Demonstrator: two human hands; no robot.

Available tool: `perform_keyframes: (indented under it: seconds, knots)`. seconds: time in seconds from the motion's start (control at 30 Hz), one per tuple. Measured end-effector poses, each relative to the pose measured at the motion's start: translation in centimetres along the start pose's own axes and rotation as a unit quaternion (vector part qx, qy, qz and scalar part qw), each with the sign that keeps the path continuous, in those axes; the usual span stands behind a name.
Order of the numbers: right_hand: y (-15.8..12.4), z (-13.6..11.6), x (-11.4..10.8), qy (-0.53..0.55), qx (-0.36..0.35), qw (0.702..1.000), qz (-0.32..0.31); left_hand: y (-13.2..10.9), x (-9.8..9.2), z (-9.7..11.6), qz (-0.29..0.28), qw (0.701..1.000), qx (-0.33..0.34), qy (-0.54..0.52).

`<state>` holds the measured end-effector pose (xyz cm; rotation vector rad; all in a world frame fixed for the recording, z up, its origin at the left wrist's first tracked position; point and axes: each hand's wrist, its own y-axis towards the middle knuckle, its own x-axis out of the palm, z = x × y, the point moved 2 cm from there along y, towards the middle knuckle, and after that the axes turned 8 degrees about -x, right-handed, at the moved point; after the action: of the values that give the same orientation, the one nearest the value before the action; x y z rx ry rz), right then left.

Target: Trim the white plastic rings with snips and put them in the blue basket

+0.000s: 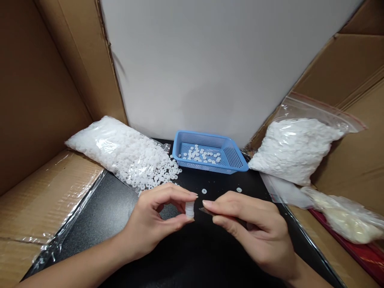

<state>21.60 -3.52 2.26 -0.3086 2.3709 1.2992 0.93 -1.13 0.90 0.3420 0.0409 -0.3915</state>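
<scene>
Between the thumb and index finger of my left hand stands a short upright stack of white plastic washers. To its right, my right hand pinches a thin dark pointed piece that looks like a blade; most of it is hidden by the fingers. Its tip points at the stack, with a gap between them. Beyond the hands, one loose washer lies on the black table, and another washer lies farther right.
A blue mesh basket with scattered washers stands against the white wall. At left, a clear bag spills many washers onto the table. A full zip bag and a smaller bag sit at right. Cardboard borders both sides.
</scene>
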Motion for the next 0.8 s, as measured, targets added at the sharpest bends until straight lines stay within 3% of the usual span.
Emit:
perform_keyframes:
  seconds: [0.1,0.43,0.8]
  knots:
    - [0.12,0.02,0.03,0.034,0.010,0.999,-0.025,0.04,-0.24,0.10,0.006,0.999,0.046,0.026]
    - [0.13,0.00,0.14,-0.010,-0.016,0.999,-0.027,0.11,-0.15,0.32,-0.006,0.998,0.033,0.046]
    - [0.06,0.02,0.27,-0.004,-0.032,0.999,-0.025,0.19,-0.27,0.85,-0.018,0.990,0.079,0.118]
